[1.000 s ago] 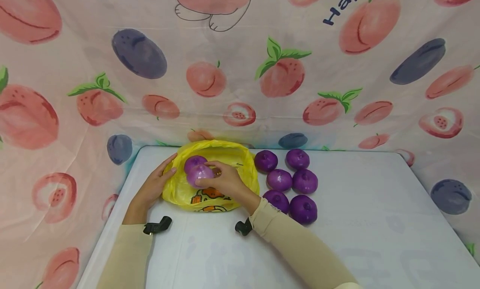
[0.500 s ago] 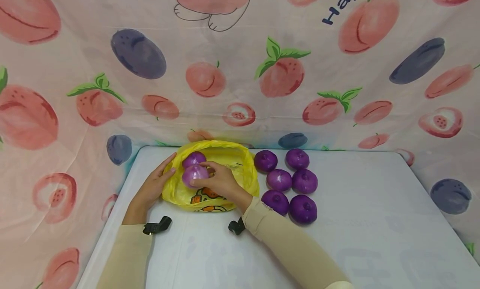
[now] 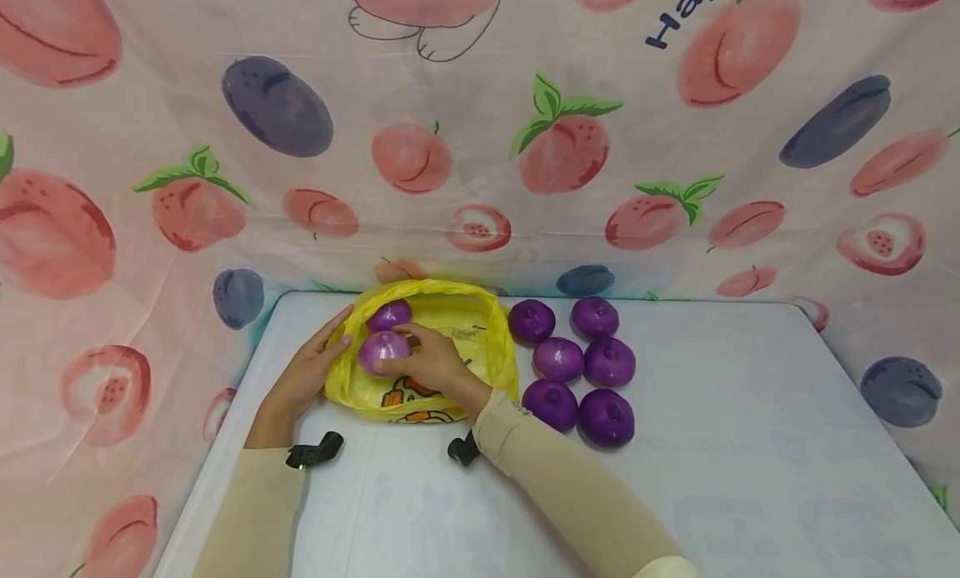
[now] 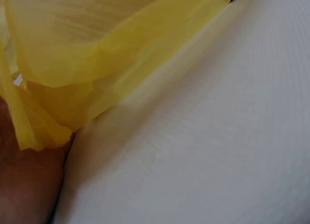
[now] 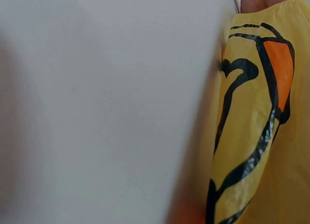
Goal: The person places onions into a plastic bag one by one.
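A yellow plastic bag (image 3: 491, 353) lies with its mouth spread wide on the table. My right hand (image 3: 442, 363) reaches over its near right rim and holds a shiny purple onion (image 3: 381, 353) between thumb and fingers, inside the mouth at the left. Just behind that one, a second purple onion (image 3: 390, 315) sits in the bag. Along the bag's left rim rests my left hand (image 3: 309, 368), fingers fairly straight against the plastic. In the left wrist view, a bit of that hand (image 4: 29, 180) shows under the yellow plastic (image 4: 121, 59).
Several more purple onions (image 3: 558, 360) stand in two rows right of the bag, partly beside the right sleeve (image 3: 562, 478). A fruit-printed cloth (image 3: 480, 145) hangs behind the white table (image 3: 735, 411). Each wrist wears a black camera (image 3: 315, 450).
My right hand has moved a little left with the onion, deeper into the bag's left side. The onion behind shifted slightly back. My left hand has stayed put.
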The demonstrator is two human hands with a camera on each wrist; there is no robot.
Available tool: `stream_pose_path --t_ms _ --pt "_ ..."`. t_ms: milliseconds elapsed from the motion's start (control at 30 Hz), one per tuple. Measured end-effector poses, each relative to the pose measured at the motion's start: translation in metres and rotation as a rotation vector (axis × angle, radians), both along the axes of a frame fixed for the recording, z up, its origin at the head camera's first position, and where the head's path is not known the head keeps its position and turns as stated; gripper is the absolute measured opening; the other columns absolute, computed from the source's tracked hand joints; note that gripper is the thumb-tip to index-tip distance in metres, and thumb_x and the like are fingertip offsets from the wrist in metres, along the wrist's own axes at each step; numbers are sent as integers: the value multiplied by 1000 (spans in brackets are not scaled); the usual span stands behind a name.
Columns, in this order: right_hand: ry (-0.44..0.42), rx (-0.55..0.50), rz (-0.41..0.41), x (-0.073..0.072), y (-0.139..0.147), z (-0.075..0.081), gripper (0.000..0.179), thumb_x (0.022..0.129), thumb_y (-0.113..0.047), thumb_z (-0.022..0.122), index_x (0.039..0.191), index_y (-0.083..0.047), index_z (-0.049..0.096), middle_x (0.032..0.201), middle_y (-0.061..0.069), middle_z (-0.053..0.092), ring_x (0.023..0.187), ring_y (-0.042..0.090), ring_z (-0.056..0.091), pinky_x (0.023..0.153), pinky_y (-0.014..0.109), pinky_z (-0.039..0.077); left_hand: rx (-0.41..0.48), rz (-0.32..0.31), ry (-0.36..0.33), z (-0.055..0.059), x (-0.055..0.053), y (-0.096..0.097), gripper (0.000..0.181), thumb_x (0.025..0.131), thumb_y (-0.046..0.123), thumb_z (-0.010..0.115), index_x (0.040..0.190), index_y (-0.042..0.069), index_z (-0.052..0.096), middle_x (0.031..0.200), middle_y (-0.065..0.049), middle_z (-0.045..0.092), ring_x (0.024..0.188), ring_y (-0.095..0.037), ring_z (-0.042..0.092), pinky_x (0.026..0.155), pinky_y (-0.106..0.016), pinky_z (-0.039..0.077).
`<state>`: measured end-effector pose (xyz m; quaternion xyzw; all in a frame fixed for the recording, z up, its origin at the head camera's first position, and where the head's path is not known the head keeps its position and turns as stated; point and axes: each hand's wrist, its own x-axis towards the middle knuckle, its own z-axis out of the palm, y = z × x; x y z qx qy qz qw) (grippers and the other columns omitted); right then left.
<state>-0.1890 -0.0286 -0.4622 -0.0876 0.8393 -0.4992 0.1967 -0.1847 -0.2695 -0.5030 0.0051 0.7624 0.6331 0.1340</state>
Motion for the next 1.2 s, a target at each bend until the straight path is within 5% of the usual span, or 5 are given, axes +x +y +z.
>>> stream_pose_path --t_ms 500,1200 --pt "77 85 35 -2 -5 -1 75 82 -52 82 146 -26 55 134 3 65 118 20 61 105 40 53 -2 -7 9 0 0 0 57 105 47 51 158 49 28 172 3 16 158 -27 17 126 -53 23" --pt "47 105 15 -4 -4 1 79 79 -51 85 147 -23 55 134 5 66 121 22 61 108 42 51 -5 -28 29 2 1 0 56 108 40 48 160 45 27 172 1 16 158 -28 18 125 -53 24"
